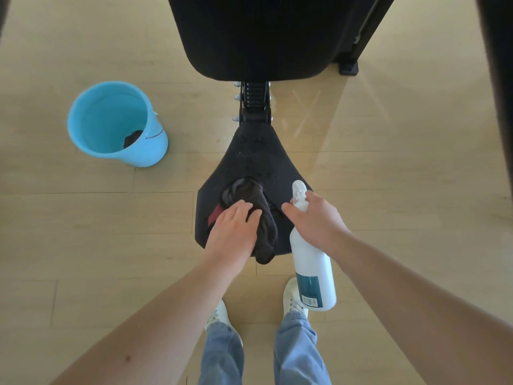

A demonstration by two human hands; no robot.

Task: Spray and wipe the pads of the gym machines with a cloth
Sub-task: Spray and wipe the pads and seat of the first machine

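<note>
The right hand (316, 218) grips the spray bottle (311, 262) by its neck at 4 o'clock of the seat pad (249, 162). The writing on the bottle's teal label is unreadable. The left hand (233, 226) presses flat on the cloth (263, 218) at the pad's 6 o'clock end. The cloth looks soft and limp and should bunch easily. A bucket (111, 120) stands at 10 o'clock.

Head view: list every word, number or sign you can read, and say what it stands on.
On the white plastic spray bottle, the teal label: print and barcode too small and blurred to read.
On the round light-blue plastic bucket: no text shows.
Nothing else bears readable text.
</note>
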